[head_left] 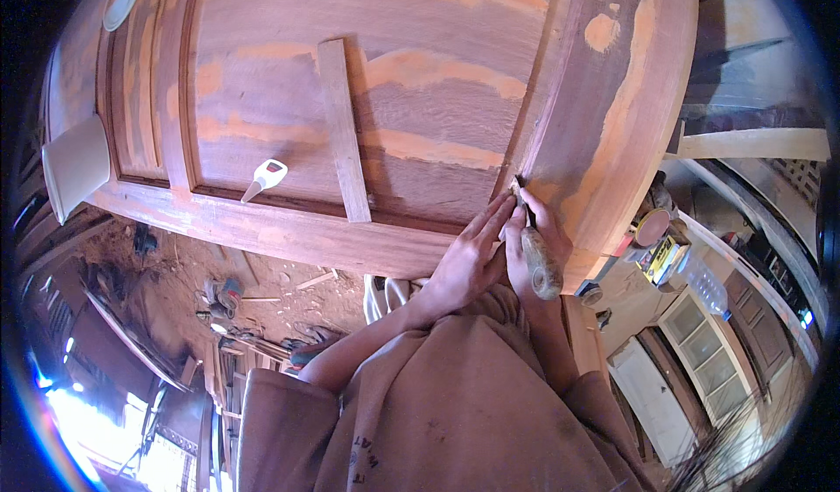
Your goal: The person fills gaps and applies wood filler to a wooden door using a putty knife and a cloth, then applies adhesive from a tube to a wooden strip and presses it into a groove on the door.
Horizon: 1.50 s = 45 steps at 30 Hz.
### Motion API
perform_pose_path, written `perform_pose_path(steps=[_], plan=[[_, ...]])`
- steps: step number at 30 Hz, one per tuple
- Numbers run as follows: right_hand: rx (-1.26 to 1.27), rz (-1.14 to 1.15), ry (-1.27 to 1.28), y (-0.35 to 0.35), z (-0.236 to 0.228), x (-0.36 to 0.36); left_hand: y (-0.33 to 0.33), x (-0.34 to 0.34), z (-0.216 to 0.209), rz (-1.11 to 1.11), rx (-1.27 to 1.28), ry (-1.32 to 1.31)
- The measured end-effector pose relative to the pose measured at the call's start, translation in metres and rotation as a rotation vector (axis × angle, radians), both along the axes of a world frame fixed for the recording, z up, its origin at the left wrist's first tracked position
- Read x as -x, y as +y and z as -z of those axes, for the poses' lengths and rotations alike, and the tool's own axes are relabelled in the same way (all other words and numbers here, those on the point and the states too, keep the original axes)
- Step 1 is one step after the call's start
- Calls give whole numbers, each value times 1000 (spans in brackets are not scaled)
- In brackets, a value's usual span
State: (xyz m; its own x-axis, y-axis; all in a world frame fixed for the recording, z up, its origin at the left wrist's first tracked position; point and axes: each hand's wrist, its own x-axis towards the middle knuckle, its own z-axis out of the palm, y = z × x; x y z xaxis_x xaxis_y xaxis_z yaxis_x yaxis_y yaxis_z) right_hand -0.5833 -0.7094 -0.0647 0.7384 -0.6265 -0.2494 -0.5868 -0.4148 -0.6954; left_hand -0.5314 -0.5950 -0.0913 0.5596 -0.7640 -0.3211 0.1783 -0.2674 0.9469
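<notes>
A wooden door with orange filler patches lies flat before me. My right hand is closed around a chisel with a thick, worn handle. Its handle end points toward me, and its tip meets the inner edge of the door's right frame, near the panel's lower right corner. Right beside the blade, the fingers of my left hand are pressed together at that edge; what they hold, if anything, is hidden. A flat wood strip and a white glue bottle with a tapered nozzle lie on the door to the left.
A white bucket-like container stands at the door's left end. Wood scraps and shavings cover the floor. Right of the door are a yellow box, a clear plastic bottle and a glazed door frame.
</notes>
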Motion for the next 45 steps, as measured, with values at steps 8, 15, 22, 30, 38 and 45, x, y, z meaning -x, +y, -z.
perform_pose_path(steps=[8,15,22,30,38,45], plan=[[99,-64,22,-1,5,4,2,3,8,52,27,-83],[184,-153,38,-1,2,2,5,3,7,20,51,-47],[63,-38,56,3,4,3,5,1,4,28,46,-35],[103,-25,-17,2,6,1,1,2,9,22,64,-67],[118,-44,16,4,5,5,2,-3,3,37,51,-59],[81,-36,84,6,0,1,7,0,6,62,51,-125]])
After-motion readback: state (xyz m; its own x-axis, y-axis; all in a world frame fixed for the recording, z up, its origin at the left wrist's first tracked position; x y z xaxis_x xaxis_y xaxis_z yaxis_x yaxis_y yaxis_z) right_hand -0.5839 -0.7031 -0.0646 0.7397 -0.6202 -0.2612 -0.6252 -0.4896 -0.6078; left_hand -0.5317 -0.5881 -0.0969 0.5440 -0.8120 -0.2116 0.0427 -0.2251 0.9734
